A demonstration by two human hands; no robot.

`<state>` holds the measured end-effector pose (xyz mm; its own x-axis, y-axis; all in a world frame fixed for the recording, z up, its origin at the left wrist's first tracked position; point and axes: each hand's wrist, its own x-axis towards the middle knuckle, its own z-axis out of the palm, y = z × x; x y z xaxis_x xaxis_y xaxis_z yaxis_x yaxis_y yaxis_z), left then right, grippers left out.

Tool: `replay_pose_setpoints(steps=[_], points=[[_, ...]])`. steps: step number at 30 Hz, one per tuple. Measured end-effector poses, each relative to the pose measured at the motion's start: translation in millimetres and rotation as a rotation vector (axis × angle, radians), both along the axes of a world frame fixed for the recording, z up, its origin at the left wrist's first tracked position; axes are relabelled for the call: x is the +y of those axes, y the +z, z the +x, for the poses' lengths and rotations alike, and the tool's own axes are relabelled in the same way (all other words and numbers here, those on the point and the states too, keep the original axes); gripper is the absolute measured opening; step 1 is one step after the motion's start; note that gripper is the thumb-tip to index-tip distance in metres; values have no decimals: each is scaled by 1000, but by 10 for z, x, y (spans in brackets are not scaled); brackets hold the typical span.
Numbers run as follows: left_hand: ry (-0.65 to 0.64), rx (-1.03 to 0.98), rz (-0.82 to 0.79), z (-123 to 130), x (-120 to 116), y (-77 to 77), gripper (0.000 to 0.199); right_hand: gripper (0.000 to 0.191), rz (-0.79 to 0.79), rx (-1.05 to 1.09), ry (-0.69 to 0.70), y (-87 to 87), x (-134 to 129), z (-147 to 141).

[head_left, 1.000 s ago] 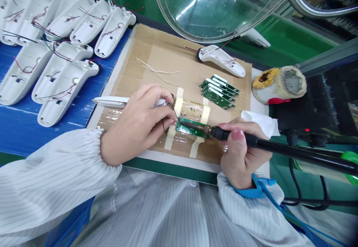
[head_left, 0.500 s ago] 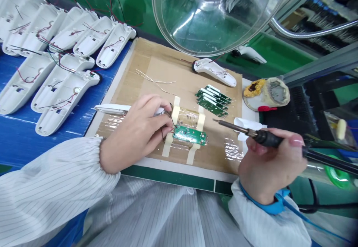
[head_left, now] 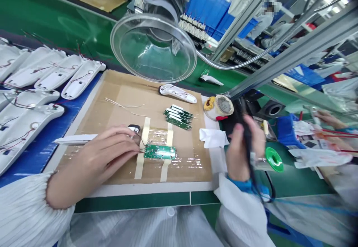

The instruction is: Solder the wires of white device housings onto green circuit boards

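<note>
Head cam: L hand (head_left: 97, 159) pinching thin wires (head_left: 141, 151) at L end of green PCB (head_left: 160, 152), on taped cardboard (head_left: 191, 167). R hand (head_left: 239, 152), blurred, gripping soldering iron (head_left: 247, 137), nr white paper (head_left: 213, 138). PCB markings too small to read.

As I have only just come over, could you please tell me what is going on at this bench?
A person's left hand pinches thin wires at the near end of a green circuit board, with a white housing under that hand. The right hand, blurred, grips a dark-handled tool away from the board, to its right. Overlapping green boards and another white housing lie farther back on the cardboard.
</note>
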<state>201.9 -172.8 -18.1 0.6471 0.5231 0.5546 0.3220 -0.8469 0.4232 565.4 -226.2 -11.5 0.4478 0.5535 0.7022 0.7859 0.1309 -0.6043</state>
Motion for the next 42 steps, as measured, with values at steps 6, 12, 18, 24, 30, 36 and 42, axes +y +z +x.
replay_pose_setpoints(steps=[6, 12, 18, 24, 30, 36, 42], points=[[27, 15, -5, 53, -48, -101, 17, 34, -67, -25, -78, -20, -33, -89], [159, 17, -64, 136, -126, -114, 11, 31, 22, 254, 275, 97, -205, -694], [188, 43, -101, 118, -143, -90, 9, 19, -143, 191, 538, 8, -192, -1011], [213, 68, -83, 104, -144, -87, 6, 12, -225, 195, 600, -46, -171, -1041], [209, 60, -97, 118, -135, -90, 6, 12, -231, 180, 641, -54, -170, -1048], [199, 50, -107, 114, -129, -80, 7, 13, -220, 122, 721, 24, -136, -1083], [193, 38, -106, 146, -133, -75, 6, 24, -29, 128, 511, 190, -238, -977]])
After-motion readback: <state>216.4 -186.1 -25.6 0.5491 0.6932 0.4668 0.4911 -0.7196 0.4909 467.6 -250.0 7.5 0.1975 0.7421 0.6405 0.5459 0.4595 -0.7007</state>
